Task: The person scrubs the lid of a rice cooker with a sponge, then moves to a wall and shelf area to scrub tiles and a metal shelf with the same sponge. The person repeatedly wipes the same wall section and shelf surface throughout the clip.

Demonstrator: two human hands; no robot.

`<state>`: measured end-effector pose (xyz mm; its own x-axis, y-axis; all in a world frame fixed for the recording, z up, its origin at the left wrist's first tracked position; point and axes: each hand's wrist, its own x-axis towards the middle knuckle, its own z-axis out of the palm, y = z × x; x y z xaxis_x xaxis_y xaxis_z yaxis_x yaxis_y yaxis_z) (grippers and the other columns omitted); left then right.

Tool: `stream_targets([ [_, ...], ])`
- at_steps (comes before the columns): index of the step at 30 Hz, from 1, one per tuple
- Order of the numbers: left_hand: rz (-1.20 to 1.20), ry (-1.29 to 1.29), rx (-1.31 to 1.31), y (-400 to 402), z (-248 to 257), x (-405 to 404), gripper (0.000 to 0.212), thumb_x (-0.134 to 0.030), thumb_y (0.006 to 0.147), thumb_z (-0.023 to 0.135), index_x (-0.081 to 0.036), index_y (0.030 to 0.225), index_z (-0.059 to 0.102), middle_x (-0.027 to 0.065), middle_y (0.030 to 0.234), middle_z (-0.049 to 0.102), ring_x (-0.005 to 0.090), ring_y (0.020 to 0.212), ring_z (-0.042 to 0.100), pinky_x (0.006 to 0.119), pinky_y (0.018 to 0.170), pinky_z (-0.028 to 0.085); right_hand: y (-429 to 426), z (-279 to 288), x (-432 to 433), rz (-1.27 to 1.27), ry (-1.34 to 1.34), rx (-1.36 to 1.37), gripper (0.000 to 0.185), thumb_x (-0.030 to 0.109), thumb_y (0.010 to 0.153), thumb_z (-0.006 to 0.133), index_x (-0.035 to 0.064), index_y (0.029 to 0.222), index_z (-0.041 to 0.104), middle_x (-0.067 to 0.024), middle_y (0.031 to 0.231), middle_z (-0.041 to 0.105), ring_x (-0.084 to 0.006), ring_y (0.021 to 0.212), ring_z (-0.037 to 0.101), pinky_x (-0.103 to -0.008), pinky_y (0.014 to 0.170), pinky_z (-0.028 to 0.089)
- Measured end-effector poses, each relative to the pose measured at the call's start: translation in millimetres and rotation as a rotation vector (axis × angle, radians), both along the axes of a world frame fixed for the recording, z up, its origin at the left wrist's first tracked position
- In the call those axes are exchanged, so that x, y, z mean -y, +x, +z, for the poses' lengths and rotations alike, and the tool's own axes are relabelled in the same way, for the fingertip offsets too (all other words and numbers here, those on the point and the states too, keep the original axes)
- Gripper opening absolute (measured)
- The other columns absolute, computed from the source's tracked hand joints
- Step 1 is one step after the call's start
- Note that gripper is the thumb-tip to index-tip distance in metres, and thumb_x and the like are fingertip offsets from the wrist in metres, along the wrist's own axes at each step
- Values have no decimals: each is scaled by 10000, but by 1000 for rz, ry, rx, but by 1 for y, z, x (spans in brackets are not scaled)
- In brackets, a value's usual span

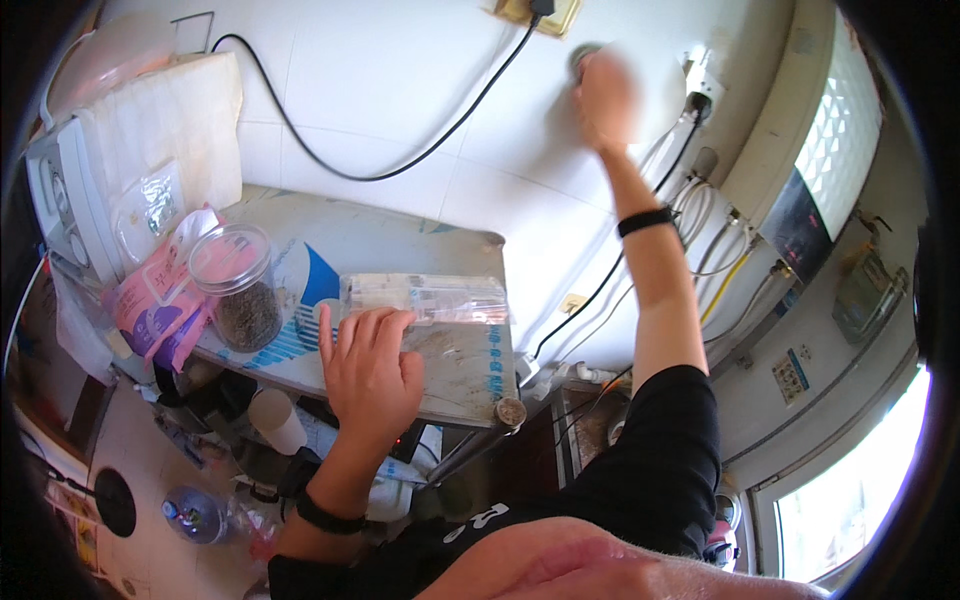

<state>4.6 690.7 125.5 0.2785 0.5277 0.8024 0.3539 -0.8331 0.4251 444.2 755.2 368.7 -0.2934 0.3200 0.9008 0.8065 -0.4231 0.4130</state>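
Note:
My right hand [606, 94] reaches up to the white tiled wall and touches a dark grey round thing [583, 58] there; the hand is partly blurred, so its grip cannot be made out. My left hand [373, 367] rests at the front edge of a metal-topped table [457, 360], fingers spread, beside a clear plastic package [427, 296]. To its left stands a clear plastic jar [244, 300] with dark grains inside and a transparent lid. Pink wipes packages [161, 304] lie against the jar.
A black cable [375, 178] hangs from a wall socket [559, 19]. On the right, a water heater [817, 150] has hoses and a yellow pipe [724, 289] below. A white paper cup [276, 420] stands under the table edge. A large plastic bottle [196, 516] is on the floor.

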Motion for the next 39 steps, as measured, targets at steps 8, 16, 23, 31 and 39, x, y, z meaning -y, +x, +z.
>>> stream_targets([
  [8,-17,66,53,-1,-2,-2,271,-72,765,563,-88,1024,643,84,1059,667,305,1071,584,518,1190,211,-62,-141,18,4,-495,54,622,128,930,567,213,1524,405,-20,1596,365,-260,1490,294,-520,1210,202],
  [16,-24,78,47,0,-8,-6,261,-96,777,558,-89,1020,653,98,1045,668,318,1067,579,536,1184,214,-63,-131,18,215,-720,192,516,-11,877,525,180,1351,600,12,1472,530,-212,1399,450,-482,1183,319],
  [23,-33,70,43,-2,-10,-8,255,-112,791,567,-84,1028,658,100,1046,657,318,1070,576,547,1177,217,-64,-83,20,315,-195,-27,337,12,891,538,129,1167,693,-65,1330,643,-265,1312,546,-487,1134,364],
  [31,-39,99,105,2,-13,-11,243,-127,803,578,-75,1026,660,109,1048,656,312,1077,571,551,1170,232,-88,-25,29,406,153,-159,317,-17,924,541,133,1170,675,-56,1299,659,-278,1297,557,-490,1103,389],
  [39,-97,153,189,1,-13,-9,277,-170,797,647,-76,1058,649,109,1094,660,303,1112,574,531,1168,252,-144,-27,53,866,97,-667,214,84,1018,554,73,1207,653,-50,1076,712,-130,1018,634,-303,919,483],
])
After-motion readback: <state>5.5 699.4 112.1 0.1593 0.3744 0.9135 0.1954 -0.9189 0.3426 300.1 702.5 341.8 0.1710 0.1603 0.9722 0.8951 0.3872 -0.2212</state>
